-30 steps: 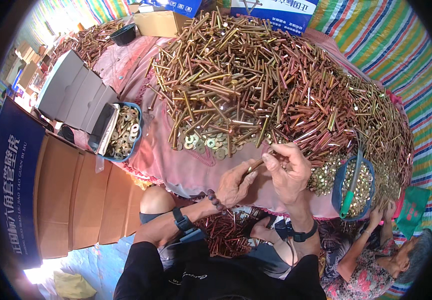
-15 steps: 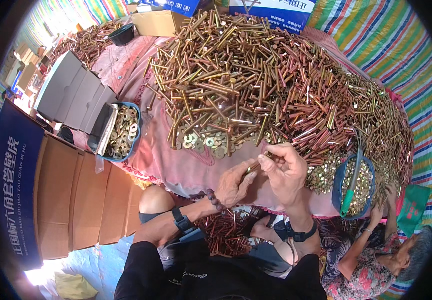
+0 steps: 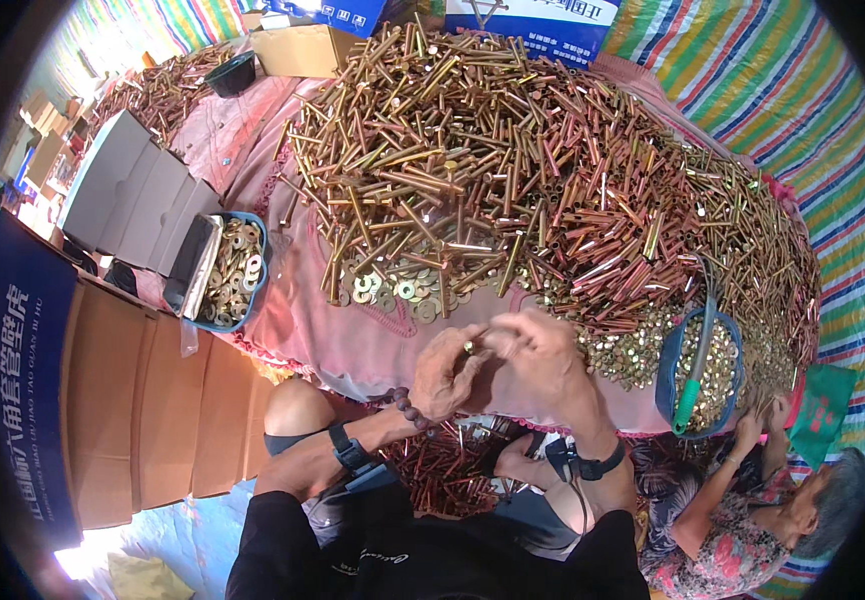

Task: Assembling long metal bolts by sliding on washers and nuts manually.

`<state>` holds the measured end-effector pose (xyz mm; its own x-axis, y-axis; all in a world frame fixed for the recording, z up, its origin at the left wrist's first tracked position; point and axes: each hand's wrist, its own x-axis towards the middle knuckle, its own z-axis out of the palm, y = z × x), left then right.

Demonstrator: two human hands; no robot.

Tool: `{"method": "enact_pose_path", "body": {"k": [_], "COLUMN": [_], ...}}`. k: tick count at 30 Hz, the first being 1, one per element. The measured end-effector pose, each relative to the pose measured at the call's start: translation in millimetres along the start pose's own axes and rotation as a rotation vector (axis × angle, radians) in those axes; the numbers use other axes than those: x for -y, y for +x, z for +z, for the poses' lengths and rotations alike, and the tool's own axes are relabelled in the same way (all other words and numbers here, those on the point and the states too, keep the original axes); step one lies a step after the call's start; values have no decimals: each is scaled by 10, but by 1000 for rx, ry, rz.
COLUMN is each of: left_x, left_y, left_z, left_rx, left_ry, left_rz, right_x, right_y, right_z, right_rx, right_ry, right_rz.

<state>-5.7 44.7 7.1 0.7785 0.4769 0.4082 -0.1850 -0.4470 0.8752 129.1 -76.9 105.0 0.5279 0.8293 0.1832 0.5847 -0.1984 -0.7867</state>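
A: Your left hand (image 3: 448, 378) is closed round a bolt (image 3: 469, 348), only its golden end showing; what about your right hand (image 3: 543, 358)?

B: It's blurred, just beside your left; I cannot tell whether its fingers are pinching anything.

A: And around you?

B: Ahead lie loose washers (image 3: 403, 292), with a heap of bolts (image 3: 473, 180) beyond; a blue basket (image 3: 667, 378) of small brassy pieces (image 3: 719, 375) stands to your right; a second basket (image 3: 264, 258), holding more washers, stands to your left; a co-worker (image 3: 743, 530) sits at far right.
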Motion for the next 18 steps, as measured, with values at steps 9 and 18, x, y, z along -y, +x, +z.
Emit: {"method": "enact_pose_path", "body": {"k": [9,18], "left_x": [-98,-125], "left_y": [80,83], "left_z": [1,-4], "left_rx": [-14,-10], "left_ry": [-1,-5], "left_rz": [-43,-78], "right_x": [-713,-698], "right_y": [140,367], "right_z": [-67,85], "right_rx": [-313,-123], "right_ry": [-362,-477], "right_rz": [52,271]}}
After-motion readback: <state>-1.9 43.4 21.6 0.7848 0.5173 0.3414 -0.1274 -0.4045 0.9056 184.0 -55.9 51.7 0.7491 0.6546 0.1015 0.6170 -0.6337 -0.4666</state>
